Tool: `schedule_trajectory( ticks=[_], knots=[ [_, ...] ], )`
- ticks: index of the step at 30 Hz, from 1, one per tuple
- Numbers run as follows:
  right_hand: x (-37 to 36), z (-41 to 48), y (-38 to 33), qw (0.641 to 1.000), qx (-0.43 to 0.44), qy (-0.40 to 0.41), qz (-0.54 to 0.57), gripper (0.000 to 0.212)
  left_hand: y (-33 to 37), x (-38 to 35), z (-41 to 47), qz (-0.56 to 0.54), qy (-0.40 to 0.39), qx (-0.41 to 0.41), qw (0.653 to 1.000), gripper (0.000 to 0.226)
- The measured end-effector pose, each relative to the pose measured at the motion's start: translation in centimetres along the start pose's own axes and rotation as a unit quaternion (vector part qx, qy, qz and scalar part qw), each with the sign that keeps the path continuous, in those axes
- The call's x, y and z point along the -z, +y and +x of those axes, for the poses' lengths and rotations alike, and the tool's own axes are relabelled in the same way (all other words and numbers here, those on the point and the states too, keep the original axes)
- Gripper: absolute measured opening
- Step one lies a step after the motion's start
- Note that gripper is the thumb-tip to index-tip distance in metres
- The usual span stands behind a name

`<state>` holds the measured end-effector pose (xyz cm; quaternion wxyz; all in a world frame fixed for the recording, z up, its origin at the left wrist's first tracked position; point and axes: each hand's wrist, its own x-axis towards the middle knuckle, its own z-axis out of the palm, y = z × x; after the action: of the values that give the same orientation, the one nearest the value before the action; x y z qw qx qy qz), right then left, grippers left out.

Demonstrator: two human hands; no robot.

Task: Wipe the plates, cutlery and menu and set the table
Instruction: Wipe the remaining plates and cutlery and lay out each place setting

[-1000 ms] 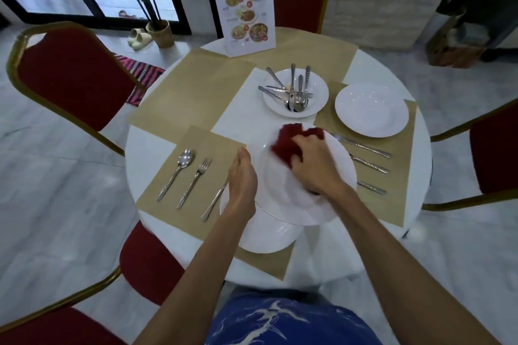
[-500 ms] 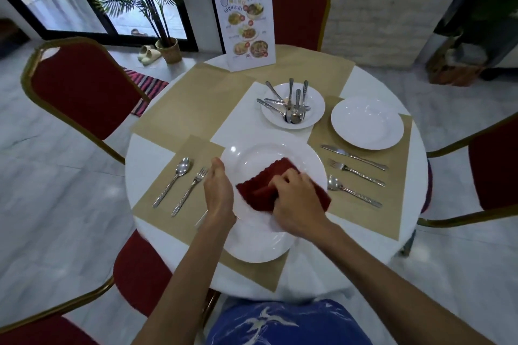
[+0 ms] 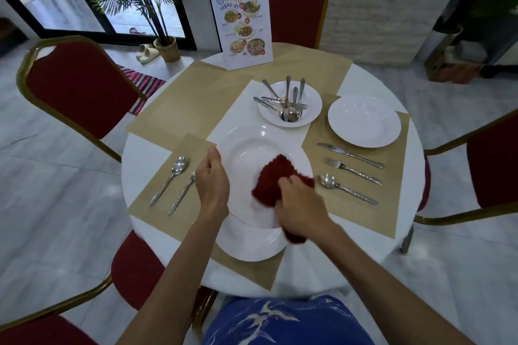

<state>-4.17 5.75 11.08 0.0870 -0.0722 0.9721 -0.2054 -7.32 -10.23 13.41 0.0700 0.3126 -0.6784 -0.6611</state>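
Above the near placemat, left hand grips the plate (face up); right hand clutches red cloth.

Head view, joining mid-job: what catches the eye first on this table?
The dark red cloth, gripped in the right hand, presses on a white plate that the left hand holds by its rim at the table's near centre. Behind it sits a second plate piled with loose cutlery. The menu card stands upright at the far edge.
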Motion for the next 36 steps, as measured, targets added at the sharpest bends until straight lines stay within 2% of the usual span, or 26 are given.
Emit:
schedule_trajectory(
  ticks=[3, 5, 7, 10, 12, 13, 14, 17, 20, 21, 23, 25, 27, 29, 32, 34, 36],
  knots=[
    [0.4, 0.1, -2.7, 0.986, 0.045, -0.027, 0.157, 0.012, -0.8, -1.5, -1.5, 0.023, -0.026, -0.01, 0.999, 0.039],
    [0.8, 1.9, -3.5, 0.964, 0.014, 0.011, 0.264, 0.016, -1.1, -2.0, -2.9, 0.043, -0.04, -0.028, 0.998, 0.042],
    [0.9, 2.2, -3.3, 0.948, -0.007, 0.037, 0.317, 0.015, -0.9, -2.1, -3.1, 0.052, -0.045, -0.049, 0.996, 0.043],
    [0.6, -0.1, -1.6, 0.953, 0.063, -0.048, 0.294, 0.016, -0.2, -1.2, -1.4, 0.033, -0.021, -0.047, 0.998, 0.04],
    [1.5, -0.7, 1.3, 0.964, 0.073, -0.116, 0.227, 0.023, 0.4, -0.3, -0.7, 0.034, -0.008, -0.042, 0.998, 0.038],
    [2.1, 0.0, 2.9, 0.972, 0.065, -0.124, 0.187, 0.028, 0.4, 0.0, -0.5, 0.04, -0.008, -0.046, 0.998, 0.039],
    [2.6, 1.0, 4.4, 0.98, 0.048, -0.106, 0.16, 0.03, 0.6, 0.1, -0.7, 0.048, -0.009, -0.049, 0.998, 0.039],
    [3.4, 4.4, 6.0, 0.992, 0.001, 0.039, 0.122, 0.027, 0.5, -0.9, -1.6, 0.055, -0.035, -0.049, 0.997, 0.044],
    [2.8, 5.5, 2.6, 0.974, -0.005, 0.119, 0.194, 0.022, 0.2, -3.2, -3.1, 0.1, -0.077, -0.062, 0.99, 0.045],
    [2.4, 4.8, 1.0, 0.967, 0.007, 0.11, 0.231, 0.018, 0.1, -3.6, -3.1, 0.112, -0.084, -0.071, 0.988, 0.044],
    [1.3, 2.1, -1.2, 0.959, 0.056, 0.031, 0.277, 0.015, 0.4, -3.2, -2.2, 0.101, -0.068, -0.071, 0.99, 0.044],
    [0.7, -0.6, -0.6, 0.967, 0.101, -0.064, 0.225, 0.02, 0.3, -1.9, -0.9, 0.084, -0.039, -0.05, 0.994, 0.044],
    [1.2, -0.3, 2.1, 0.984, 0.064, -0.113, 0.123, 0.026, 0.0, -0.4, -0.2, 0.085, -0.018, -0.042, 0.995, 0.05],
    [2.1, 1.8, 4.4, 0.995, -0.007, -0.08, 0.056, 0.029, -0.4, -0.1, -1.0, 0.075, -0.022, -0.043, 0.996, 0.051],
    [3.3, 4.6, 3.4, 0.99, -0.045, 0.073, 0.114, 0.015, -0.4, -2.1, -3.3, 0.082, -0.049, -0.044, 0.994, 0.034],
    [2.7, 4.4, 0.0, 0.978, -0.003, 0.072, 0.198, 0.016, -0.6, -3.0, -3.5, 0.096, -0.056, -0.065, 0.992, 0.036],
    [1.4, 2.3, -2.6, 0.967, 0.055, 0.012, 0.25, 0.018, 0.1, -2.7, -2.2, 0.097, -0.036, -0.07, 0.992, 0.039]
  ],
)
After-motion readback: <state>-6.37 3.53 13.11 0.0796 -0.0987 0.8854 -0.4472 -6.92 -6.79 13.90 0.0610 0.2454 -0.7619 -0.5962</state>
